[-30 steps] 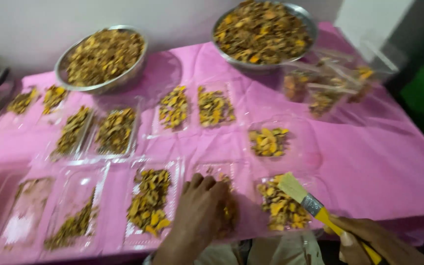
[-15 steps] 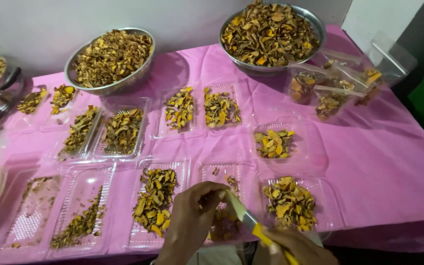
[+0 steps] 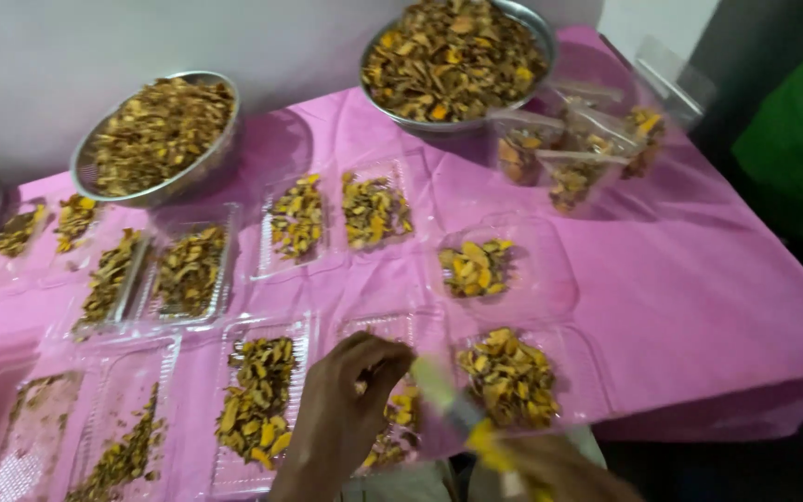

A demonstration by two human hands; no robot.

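Note:
My left hand [image 3: 341,418] hovers at the near edge over a clear plastic tray [image 3: 392,325] that holds a few dried yellow-brown slices. Its fingers are curled down into the tray, and what they pinch is hidden. My right hand [image 3: 555,469], blurred at the bottom edge, grips a brush [image 3: 453,409] with a yellow handle and pale bristles. The bristles point at the same tray, just right of my left fingers. To the left of that tray is a fuller tray of slices [image 3: 257,400], and to the right another [image 3: 510,376].
Several more clear trays of slices cover the pink tablecloth [image 3: 699,307]. At the back stand two steel bowls [image 3: 155,135] [image 3: 457,60] heaped with slices. Clear bags of slices [image 3: 569,153] are at the back right. The table edge drops off at the right.
My right hand has swung the brush from the right-hand tray leftward to the middle tray. My left hand has stayed over that tray, and the view has shifted.

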